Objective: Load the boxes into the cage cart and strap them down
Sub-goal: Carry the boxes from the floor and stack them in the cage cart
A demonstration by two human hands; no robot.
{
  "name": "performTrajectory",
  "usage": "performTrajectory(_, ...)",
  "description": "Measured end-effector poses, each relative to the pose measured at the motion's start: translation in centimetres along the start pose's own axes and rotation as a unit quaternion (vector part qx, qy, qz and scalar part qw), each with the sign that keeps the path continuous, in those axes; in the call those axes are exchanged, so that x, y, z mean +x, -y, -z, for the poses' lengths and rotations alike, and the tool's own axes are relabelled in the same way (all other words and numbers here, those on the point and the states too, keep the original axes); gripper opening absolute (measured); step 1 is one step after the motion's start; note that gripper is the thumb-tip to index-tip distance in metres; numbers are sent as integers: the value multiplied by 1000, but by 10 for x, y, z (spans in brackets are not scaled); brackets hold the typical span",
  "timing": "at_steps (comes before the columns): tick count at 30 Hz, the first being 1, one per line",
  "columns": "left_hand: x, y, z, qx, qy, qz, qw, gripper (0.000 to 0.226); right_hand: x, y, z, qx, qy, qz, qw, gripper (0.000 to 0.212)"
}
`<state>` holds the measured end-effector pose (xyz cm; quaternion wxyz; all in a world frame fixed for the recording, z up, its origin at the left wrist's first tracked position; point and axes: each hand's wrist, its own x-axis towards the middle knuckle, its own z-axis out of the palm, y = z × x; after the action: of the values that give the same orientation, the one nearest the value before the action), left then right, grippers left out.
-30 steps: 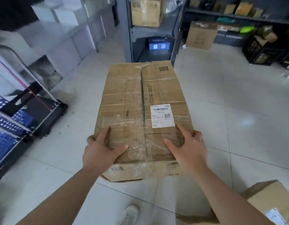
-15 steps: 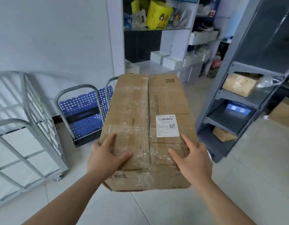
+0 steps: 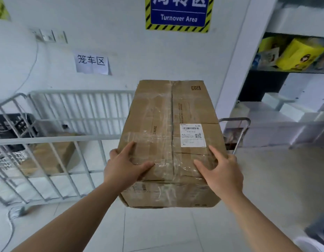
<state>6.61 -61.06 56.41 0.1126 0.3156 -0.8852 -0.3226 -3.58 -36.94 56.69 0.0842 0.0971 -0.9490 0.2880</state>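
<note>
A white wall [image 3: 112,30] fills the upper frame, bearing a blue "Turnover Area" sign [image 3: 178,14] with yellow-black edging at top centre and a paper notice [image 3: 92,63] left of centre. Shelving [image 3: 299,24] with yellow packages [image 3: 299,53] stands upper right; pale floor tiles [image 3: 157,231] lie along the bottom

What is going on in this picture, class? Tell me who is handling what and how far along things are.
A person holds a taped cardboard box off the floor, with the left hand and right hand gripping its near corners, thumbs on top. It is not yet loaded: the cage cart stands to the left, with another box already inside it. No strap is visible.
</note>
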Motion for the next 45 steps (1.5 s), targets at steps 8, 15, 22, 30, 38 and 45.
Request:
performTrajectory(8,103,88,123,15,-87,54,995,99,64,169,-100,40,43,92,994,80)
performTrajectory(15,207,145,182,44,-131,107,985,100,139,279,-188,77,78,145,983,78)
performTrajectory(22,322,189,215,43,-165,166,971,97,234,378,-274,84,126,193,969,75)
performTrajectory(30,445,265,257,33,-166,219,961,96,305,483,-384,86,193,200,957,75)
performTrajectory(38,585,373,289,42,-82,230,969,104,344,572,-507,58,223,145,962,74)
performTrajectory(45,692,457,282,61,20,224,973,118,362,609,-609,18,244,50,968,72)
